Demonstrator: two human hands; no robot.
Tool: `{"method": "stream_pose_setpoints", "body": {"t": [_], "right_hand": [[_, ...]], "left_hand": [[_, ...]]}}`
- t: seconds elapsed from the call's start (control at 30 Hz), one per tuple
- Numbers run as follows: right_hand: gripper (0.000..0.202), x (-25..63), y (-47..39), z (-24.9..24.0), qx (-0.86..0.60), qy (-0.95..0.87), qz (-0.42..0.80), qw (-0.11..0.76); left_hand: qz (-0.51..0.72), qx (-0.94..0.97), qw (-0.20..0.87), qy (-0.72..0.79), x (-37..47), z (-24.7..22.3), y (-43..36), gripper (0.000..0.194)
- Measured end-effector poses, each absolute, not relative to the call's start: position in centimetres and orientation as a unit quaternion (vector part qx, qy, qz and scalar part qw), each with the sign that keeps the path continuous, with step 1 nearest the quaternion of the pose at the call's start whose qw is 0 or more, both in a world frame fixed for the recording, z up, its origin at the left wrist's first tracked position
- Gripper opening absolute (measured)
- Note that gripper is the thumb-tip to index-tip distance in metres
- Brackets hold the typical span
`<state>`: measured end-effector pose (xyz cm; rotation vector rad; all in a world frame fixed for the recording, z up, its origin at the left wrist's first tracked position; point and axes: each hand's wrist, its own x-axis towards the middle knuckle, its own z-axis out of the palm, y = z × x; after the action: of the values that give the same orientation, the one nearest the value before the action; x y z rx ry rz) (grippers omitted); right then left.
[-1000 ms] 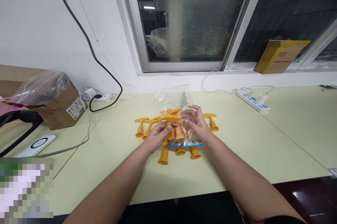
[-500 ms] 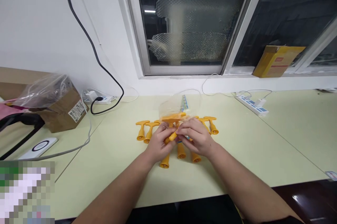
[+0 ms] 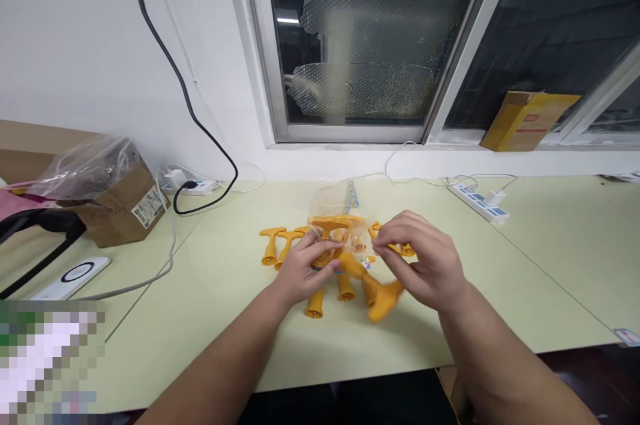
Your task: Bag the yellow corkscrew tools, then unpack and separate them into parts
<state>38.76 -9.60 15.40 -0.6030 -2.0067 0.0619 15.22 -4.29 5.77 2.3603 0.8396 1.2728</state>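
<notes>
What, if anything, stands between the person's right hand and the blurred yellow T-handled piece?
Nothing visible stands between the right hand and the yellow T-handled piece; its crossbar is close by, but blur hides whether they touch.

Both forearms reach in from the near side; left hand (image 3: 307,265) curled, right hand (image 3: 425,258) raised, fingertips (image 3: 383,242) pinched together.

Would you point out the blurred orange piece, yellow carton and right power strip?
Blurred orange piece (image 3: 383,302): head view, handle end.
Yellow carton (image 3: 533,124): head view, front panel.
Right power strip (image 3: 477,202): head view, top face.
</notes>
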Motion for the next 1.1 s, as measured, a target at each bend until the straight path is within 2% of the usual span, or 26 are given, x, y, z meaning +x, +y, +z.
{"method": "stream_pose_setpoints", "body": {"t": [0.13, 0.27, 0.37, 0.43, 0.5, 0.57, 0.6, 0.67, 0.73, 0.8, 0.93, 1.03, 1.1], "right_hand": [[0.02, 38.1, -7.9, 12.3, -0.301, -0.814, -0.031, 0.496], [0.017, 38.6, -6.3, 6.6, -0.355, -0.744, -0.094, 0.557], [0.012, 39.8, -7.0, 5.5, -0.37, -0.699, -0.07, 0.608], [0.007, 40.4, -8.5, 6.4, -0.377, -0.707, -0.016, 0.598], [0.008, 40.5, -10.5, 7.7, -0.362, -0.795, 0.086, 0.479], [0.024, 40.3, -12.9, 8.1, -0.323, -0.883, 0.184, 0.286], [0.035, 40.1, -14.0, 7.9, -0.304, -0.901, 0.214, 0.225], [0.054, 39.5, -16.1, 6.6, -0.302, -0.91, 0.234, 0.158], [0.043, 39.2, -17.8, 4.8, -0.328, -0.908, 0.224, 0.137], [0.033, 39.2, -18.8, 3.5, -0.347, -0.898, 0.229, 0.143], [0.041, 41.2, -19.3, 4.8, -0.345, -0.87, 0.292, 0.196], [0.043, 43.7, -18.4, 8.4, -0.346, -0.844, 0.296, 0.284], [0.038, 45.1, -17.4, 10.9, -0.345, -0.83, 0.239, 0.367]], "left_hand": [[0.47, 0.804, 0.133, 0.34, 16.0, 4.9, -3.6, 0.026], [0.451, 0.801, 0.107, 0.379, 16.2, 4.5, -3.2, 0.036], [0.448, 0.798, 0.097, 0.391, 15.9, 4.4, -3.0, 0.038], [0.45, 0.796, 0.085, 0.395, 15.7, 4.4, -2.8, 0.04], [0.451, 0.796, 0.078, 0.397, 15.5, 4.3, -2.7, 0.042], [0.456, 0.791, 0.079, 0.4, 15.4, 4.3, -2.5, 0.043], [0.461, 0.787, 0.081, 0.402, 15.3, 4.3, -2.5, 0.043], [0.469, 0.781, 0.086, 0.404, 15.2, 4.4, -2.5, 0.042], [0.469, 0.781, 0.094, 0.401, 15.2, 4.5, -2.5, 0.039], [0.467, 0.786, 0.104, 0.391, 15.0, 4.5, -2.4, 0.033], [0.495, 0.78, 0.147, 0.354, 14.8, 3.6, -2.2, 0.027], [0.534, 0.754, 0.178, 0.339, 14.8, 2.7, -2.0, 0.043], [0.544, 0.742, 0.202, 0.336, 14.8, 2.3, -2.0, 0.054]]}}
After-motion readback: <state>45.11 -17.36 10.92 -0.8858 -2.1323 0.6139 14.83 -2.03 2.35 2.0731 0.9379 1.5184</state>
